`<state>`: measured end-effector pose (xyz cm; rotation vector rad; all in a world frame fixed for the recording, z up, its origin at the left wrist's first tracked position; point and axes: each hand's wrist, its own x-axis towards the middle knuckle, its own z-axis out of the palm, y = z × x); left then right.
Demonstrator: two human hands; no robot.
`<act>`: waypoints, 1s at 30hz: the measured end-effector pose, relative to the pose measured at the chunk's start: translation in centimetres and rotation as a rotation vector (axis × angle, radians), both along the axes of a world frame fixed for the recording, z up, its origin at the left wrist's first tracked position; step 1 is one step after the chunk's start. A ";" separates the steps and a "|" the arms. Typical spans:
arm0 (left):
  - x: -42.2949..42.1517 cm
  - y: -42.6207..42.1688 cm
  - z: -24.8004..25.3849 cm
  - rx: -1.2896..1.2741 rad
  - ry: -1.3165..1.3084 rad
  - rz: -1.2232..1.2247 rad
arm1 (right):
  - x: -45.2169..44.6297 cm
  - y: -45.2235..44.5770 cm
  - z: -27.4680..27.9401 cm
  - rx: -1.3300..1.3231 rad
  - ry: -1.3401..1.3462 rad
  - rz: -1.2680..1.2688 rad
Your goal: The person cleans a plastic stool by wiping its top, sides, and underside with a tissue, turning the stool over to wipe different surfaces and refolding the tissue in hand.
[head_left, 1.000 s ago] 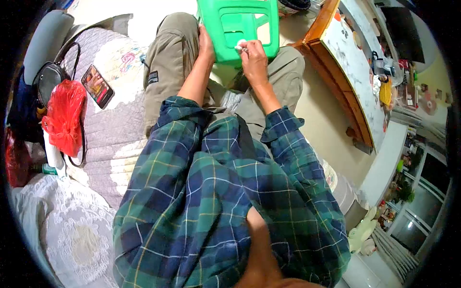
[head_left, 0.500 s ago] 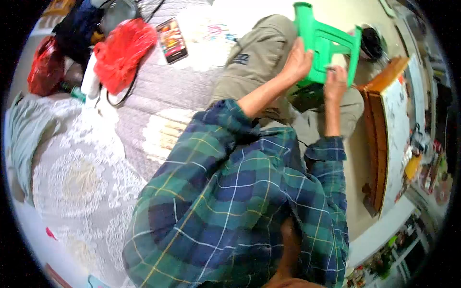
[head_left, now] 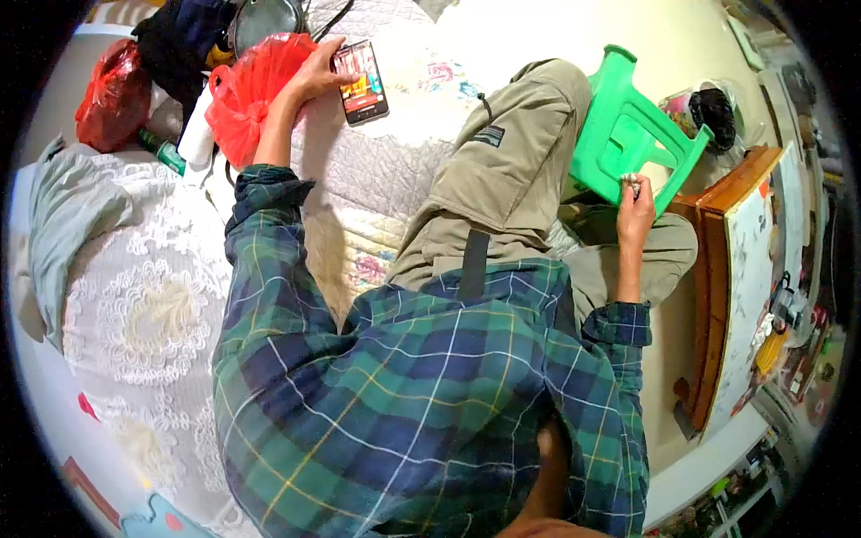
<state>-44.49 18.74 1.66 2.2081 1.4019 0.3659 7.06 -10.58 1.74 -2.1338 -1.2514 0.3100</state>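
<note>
At the upper left, my left hand (head_left: 316, 75) is at the edge of a phone (head_left: 360, 82) with a lit, colourful screen. Its fingers are apart, the thumb reaching over the screen, and the phone lies on the quilt. My right hand (head_left: 636, 215) is closed on a small crumpled whitish wad (head_left: 634, 184), whose material I cannot make out. That hand rests by the lower edge of a green plastic stool (head_left: 610, 134), which is tipped beside my knees. A red plastic bag (head_left: 256, 94) sits just behind my left wrist.
A quilted bedspread (head_left: 386, 170) and lace cover (head_left: 161, 314) spread at left. Another red bag (head_left: 115, 99) and dark clothing (head_left: 175, 45) lie at the upper left. On the right stand a wooden cabinet (head_left: 717, 206) and a bin with a black bag (head_left: 713, 112).
My left hand has left the green stool and moved left to the phone. My right hand stays by the stool with the whitish wad; the stool sits slightly lower and further right in view.
</note>
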 end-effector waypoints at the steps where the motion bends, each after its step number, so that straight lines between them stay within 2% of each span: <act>1: -0.1 0.4 -0.1 0.030 0.067 -0.019 | 0.3 0.0 0.0 -0.001 -0.004 -0.008; 4: -0.7 0.7 0.0 -0.028 -0.121 -0.007 | 1.0 -0.7 -0.6 -0.003 0.007 0.004; 5: -0.7 0.7 -0.5 -0.083 -0.214 0.073 | 0.9 -0.7 -0.7 0.038 0.005 0.028; 7: -1.2 0.9 -1.1 -0.081 -0.228 0.079 | 0.8 -0.6 -0.6 0.082 0.000 0.056; 10: -1.6 0.7 -1.1 -0.118 -0.196 0.088 | 0.4 -0.7 0.7 0.009 0.054 0.025; 13: -1.8 0.7 -1.3 -0.044 -0.185 0.047 | 0.4 -1.3 1.3 0.021 -0.020 0.155; 16: -1.4 0.1 -0.7 -0.099 -0.227 0.063 | 0.6 -1.8 1.2 0.056 -0.015 0.237; 18: -1.4 -0.1 -0.8 -0.158 -0.318 0.095 | -0.6 -1.3 1.4 0.115 -0.156 0.317; 22: -1.7 0.0 -1.2 -0.121 -0.281 0.083 | -4.4 0.7 1.5 0.147 -0.175 0.259; 26: -1.7 0.2 -1.8 -0.100 -0.340 0.075 | -1.0 -0.6 1.5 0.085 -0.270 0.250; 28: -1.5 -0.3 -1.1 -0.245 -0.384 0.175 | 3.0 -2.2 0.2 -0.024 -0.336 0.080; 29: -1.6 -0.3 -1.0 -0.132 -0.364 0.066 | 2.9 -2.1 0.7 -0.028 -0.339 0.084; 30: -1.7 -0.4 -1.1 -0.139 -0.366 0.068 | 2.8 -2.0 1.3 -0.049 -0.353 0.058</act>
